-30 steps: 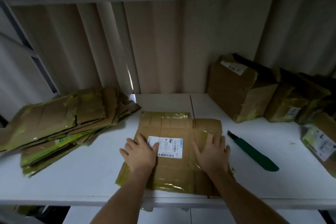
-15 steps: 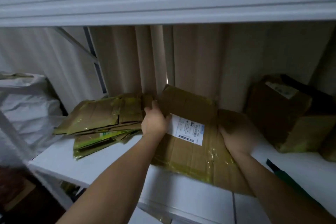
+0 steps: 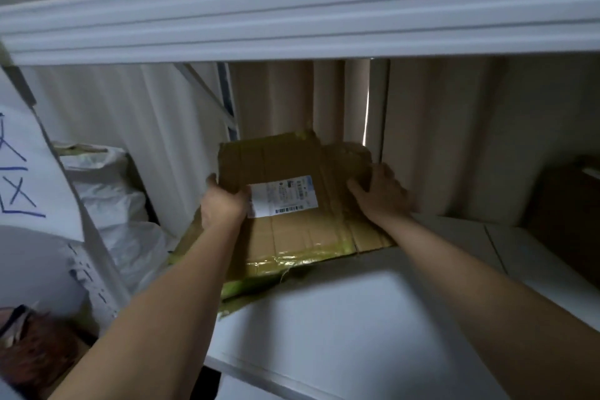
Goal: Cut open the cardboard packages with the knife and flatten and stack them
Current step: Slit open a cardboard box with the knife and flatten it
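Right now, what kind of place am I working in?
Probably a storeroom or parcel-handling area. You are at white metal shelving, both hands hold a flattened cardboard package that bears a shipping label, filled white sacks sit to the left, and another cardboard box waits at the right.

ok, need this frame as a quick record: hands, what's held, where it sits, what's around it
left hand: grips the left edge of the flattened box, thumb on the white label
right hand: holds the box's right edge
flattened box: brown, yellow tape, tilted, near edge down over the stack
stack: flattened cardboard showing beneath it, on the white shelf
knife: not in view
right side: dark box on the shelf
left side: white bags beyond the shelf post
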